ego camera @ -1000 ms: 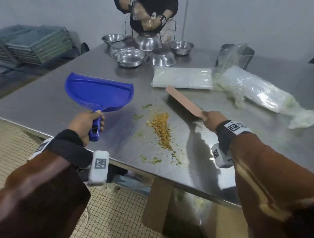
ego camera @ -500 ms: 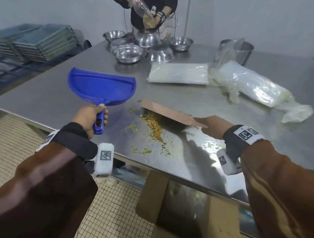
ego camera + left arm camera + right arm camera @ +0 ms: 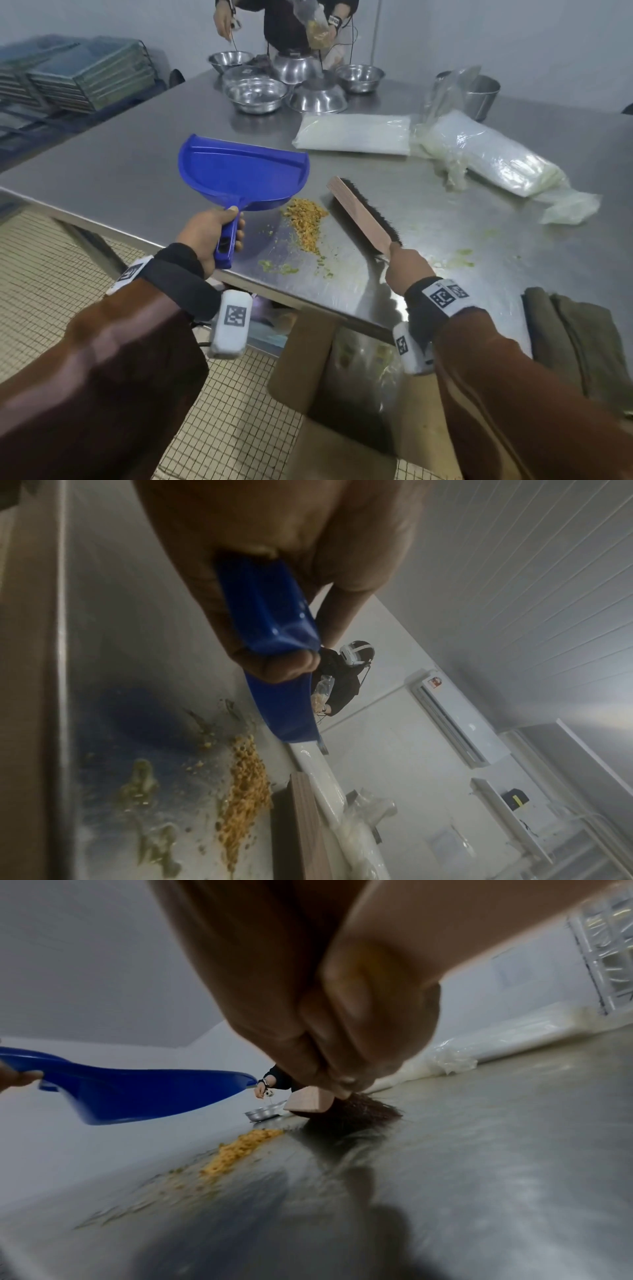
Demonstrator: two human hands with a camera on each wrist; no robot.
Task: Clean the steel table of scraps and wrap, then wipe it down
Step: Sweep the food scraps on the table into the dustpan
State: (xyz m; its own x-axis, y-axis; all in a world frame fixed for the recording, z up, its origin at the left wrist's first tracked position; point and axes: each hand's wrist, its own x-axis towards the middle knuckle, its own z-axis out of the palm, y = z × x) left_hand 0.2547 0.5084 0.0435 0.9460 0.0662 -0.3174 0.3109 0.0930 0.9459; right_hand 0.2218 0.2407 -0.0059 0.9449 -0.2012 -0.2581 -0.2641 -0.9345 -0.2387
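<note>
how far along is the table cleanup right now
Done: the yellow crumbs are gathered in a strip. In hand: the left hand holds the blue dustpan above the table, and the right hand holds the brush beside the pile. Left: crumbs, green smears, plastic wrap, then wiping the steel table.

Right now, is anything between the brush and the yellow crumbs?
No. Only bare steel table shows between the brush and the crumbs. The dustpan, in the left hand, is tilted up just past them.

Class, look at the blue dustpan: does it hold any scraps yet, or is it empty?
Empty: the dustpan shows bare blue plastic inside, and the yellow crumbs lie on the steel table.
</note>
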